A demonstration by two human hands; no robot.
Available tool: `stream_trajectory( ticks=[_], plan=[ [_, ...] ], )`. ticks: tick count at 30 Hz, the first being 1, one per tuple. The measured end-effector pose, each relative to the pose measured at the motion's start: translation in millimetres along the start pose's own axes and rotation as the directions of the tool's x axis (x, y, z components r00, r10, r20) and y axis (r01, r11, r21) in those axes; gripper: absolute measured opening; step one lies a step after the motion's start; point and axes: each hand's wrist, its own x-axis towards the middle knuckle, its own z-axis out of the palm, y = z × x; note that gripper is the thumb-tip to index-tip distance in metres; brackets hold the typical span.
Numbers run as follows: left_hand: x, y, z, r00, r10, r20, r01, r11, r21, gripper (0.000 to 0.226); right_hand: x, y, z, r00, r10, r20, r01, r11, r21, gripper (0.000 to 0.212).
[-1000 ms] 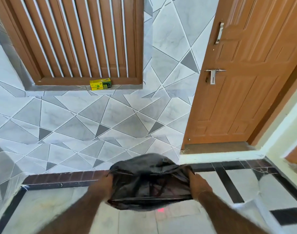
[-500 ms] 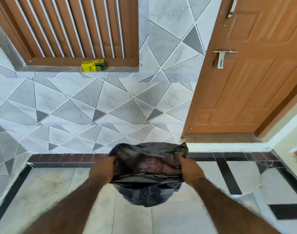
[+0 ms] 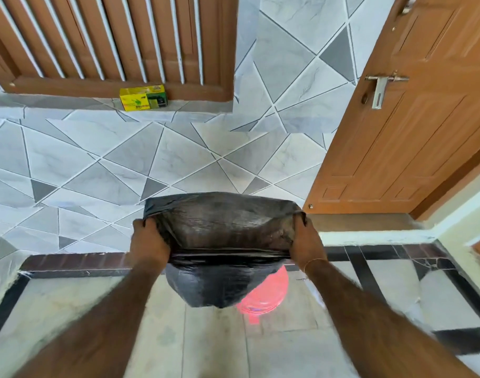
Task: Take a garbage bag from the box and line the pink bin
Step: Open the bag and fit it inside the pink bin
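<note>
Garbage bag (image 3: 222, 236): thin black plastic film, glossy and crinkled, mouth stretched wide into a flat oval between both hands, closed end sagging in a rounded pouch over the floor. Left hand (image 3: 150, 240) is clenched on the bag's left rim, fingers curled over the edge. Box (image 3: 142, 97) sits well behind, on the grey ledge under the brown slatted wooden window (image 3: 110, 42); yellow-green cardboard, rectangular, dark panel on its right end, small print too blurred to read. Wall (image 3: 178, 159) behind is glossy marbled tile in grey and white triangles with white grout lines. Pink bin (image 3: 263, 296) stands on the floor just below and behind the bag, mostly hidden by it; smooth plastic, round, only its right side shows. Right hand (image 3: 305, 238) is clenched on the bag's right rim, thin thread band at the wrist. Floor (image 3: 211, 342) is pale polished stone with black inlay strips and a reddish-brown border. Far right: orange-brown panelled wooden door (image 3: 402, 137) with a metal latch (image 3: 380, 87).
</note>
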Motion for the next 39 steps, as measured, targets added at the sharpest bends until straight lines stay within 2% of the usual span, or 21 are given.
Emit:
stream_trajectory(
  ticks=[2, 4, 6, 9, 12, 17, 21, 24, 26, 29, 31, 33, 35, 39],
  plan=[
    [6, -5, 3, 0.996, 0.077, 0.049, -0.078, 0.997, 0.026, 0.034, 3, -2, 6, 1.0, 0.02, 0.007, -0.02, 0.999, 0.035, 0.054],
    [4, -17, 12, 0.974, 0.146, 0.172, -0.174, 0.972, 0.156, 0.037, -2, 6, 16, 0.999, -0.004, 0.044, 0.008, 0.995, -0.1, 0.058],
    [0, -37, 26, 0.941, 0.154, 0.301, -0.236, 0.937, 0.258, 0.047, -10, 16, 33, 0.995, -0.001, 0.095, 0.02, 0.98, -0.198, 0.052],
    [-3, -55, 42, 0.916, 0.126, 0.38, -0.215, 0.956, 0.202, 0.047, -14, 28, 53, 0.989, 0.084, 0.122, -0.066, 0.988, -0.141, 0.033],
    [1, -54, 46, 0.91, 0.102, 0.401, -0.194, 0.961, 0.195, 0.039, -5, 34, 61, 0.964, 0.205, 0.169, -0.194, 0.978, -0.079, 0.032],
    [13, -38, 48, 0.921, 0.064, 0.385, -0.138, 0.976, 0.168, 0.042, 20, 30, 60, 0.942, 0.288, 0.173, -0.301, 0.952, 0.049, 0.029],
    [23, -34, 49, 0.922, 0.078, 0.378, -0.144, 0.978, 0.15, 0.044, 34, 22, 58, 0.939, 0.254, 0.231, -0.282, 0.955, 0.096, 0.032],
    [29, -39, 50, 0.937, 0.082, 0.34, -0.149, 0.973, 0.177, 0.039, 39, 16, 58, 0.934, 0.156, 0.323, -0.218, 0.962, 0.166, 0.049],
    [26, -39, 48, 0.95, 0.036, 0.31, -0.094, 0.981, 0.171, 0.036, 38, 9, 61, 0.918, 0.08, 0.388, -0.175, 0.961, 0.215, 0.06],
    [17, -46, 50, 0.964, -0.016, 0.267, -0.021, 0.99, 0.137, 0.03, 33, -1, 72, 0.886, 0.027, 0.462, -0.135, 0.97, 0.2, 0.043],
    [17, -56, 57, 0.953, 0.022, 0.301, -0.075, 0.984, 0.164, 0.047, 30, -4, 82, 0.86, 0.029, 0.51, -0.124, 0.981, 0.152, 0.028],
    [16, -62, 67, 0.934, 0.003, 0.358, -0.089, 0.971, 0.224, 0.061, 28, 0, 96, 0.813, 0.049, 0.58, -0.093, 0.995, 0.047, 0.024],
    [12, -59, 76, 0.918, -0.033, 0.396, -0.056, 0.976, 0.211, 0.065, 25, 7, 107, 0.814, 0.081, 0.575, -0.098, 0.995, -0.001, 0.03],
    [11, -52, 103, 0.896, -0.004, 0.445, -0.082, 0.982, 0.173, 0.063, 25, 37, 124, 0.839, 0.205, 0.504, -0.294, 0.95, 0.104, 0.032]
  ],
)
